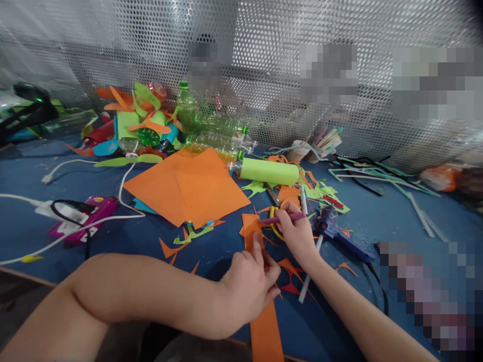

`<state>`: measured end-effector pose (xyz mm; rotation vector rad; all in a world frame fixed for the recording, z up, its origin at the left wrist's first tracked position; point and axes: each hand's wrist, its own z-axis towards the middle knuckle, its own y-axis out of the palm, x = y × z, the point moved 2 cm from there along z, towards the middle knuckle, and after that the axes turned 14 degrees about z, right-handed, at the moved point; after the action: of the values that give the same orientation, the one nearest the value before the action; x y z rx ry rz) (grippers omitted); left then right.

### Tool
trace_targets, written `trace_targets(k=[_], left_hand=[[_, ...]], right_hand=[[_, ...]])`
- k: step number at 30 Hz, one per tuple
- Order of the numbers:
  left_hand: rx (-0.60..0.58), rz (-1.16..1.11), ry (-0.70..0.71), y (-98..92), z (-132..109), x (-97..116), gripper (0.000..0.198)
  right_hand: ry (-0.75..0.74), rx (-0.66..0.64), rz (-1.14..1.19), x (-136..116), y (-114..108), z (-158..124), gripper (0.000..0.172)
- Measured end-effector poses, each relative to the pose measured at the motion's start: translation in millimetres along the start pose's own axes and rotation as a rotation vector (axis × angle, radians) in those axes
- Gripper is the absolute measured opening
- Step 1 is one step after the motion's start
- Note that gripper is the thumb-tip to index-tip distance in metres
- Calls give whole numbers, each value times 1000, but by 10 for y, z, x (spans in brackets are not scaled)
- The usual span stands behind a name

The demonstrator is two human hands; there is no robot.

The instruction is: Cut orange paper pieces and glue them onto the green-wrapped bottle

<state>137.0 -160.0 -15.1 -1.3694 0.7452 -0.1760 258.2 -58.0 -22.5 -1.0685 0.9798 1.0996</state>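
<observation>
From my remote post, I judge that the strip [266, 332], left of the glue gun [328, 221], could slide askew if the left hand [249, 284], spread loosely upon it, presses too weakly while the right hand [300, 236] pinches the pen [269, 220], whose contact I cannot surely see.

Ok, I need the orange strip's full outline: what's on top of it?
The left hand lies across the orange strip. The purple pen in the right hand has its tip near the far end; contact is unclear. The part under the left hand can't be seen.
</observation>
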Motion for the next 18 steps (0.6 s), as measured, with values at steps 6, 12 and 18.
trace_targets(k=[6, 12, 18], left_hand=[[-12, -4, 1, 9, 9, -8, 44], [-2, 2, 12, -10, -1, -8, 44], [75, -14, 16, -10, 55, -81, 45]], right_hand=[[1, -40, -74, 7, 3, 14, 20], [19, -31, 4, -14, 3, 5, 23], [74, 72, 389, -186, -26, 7, 29]])
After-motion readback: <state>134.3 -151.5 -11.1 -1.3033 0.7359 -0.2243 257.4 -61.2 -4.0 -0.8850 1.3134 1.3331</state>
